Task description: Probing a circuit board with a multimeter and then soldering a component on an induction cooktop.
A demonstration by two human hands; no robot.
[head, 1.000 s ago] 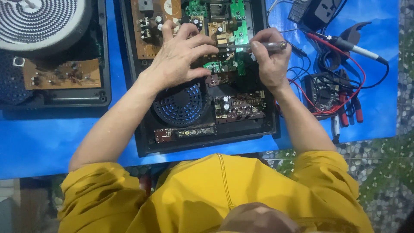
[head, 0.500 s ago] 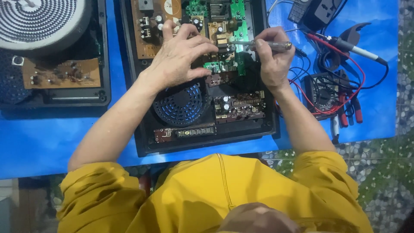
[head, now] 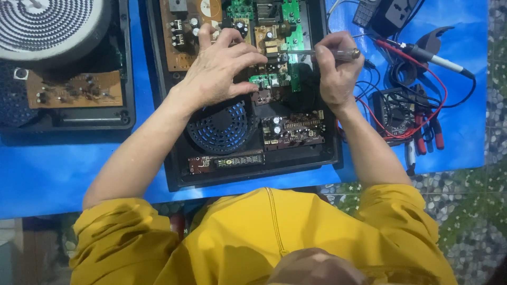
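Here the right hand is clamped on a clear-handled screwdriver, whose long axis lies level, tip pointing left onto the green circuit board inside the open black cooker housing. The left hand rests just left of that tip, fingers spread and pressing the board, gripping nothing. The round fan sits below the left hand; red-handled pliers lie well right of the housing.

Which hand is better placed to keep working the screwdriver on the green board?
Probably the right hand: it already grips the screwdriver, whose tip points toward the green circuit board. The left hand rests spread over the boards beside it, holding no tool, so it seems suited to steadying.
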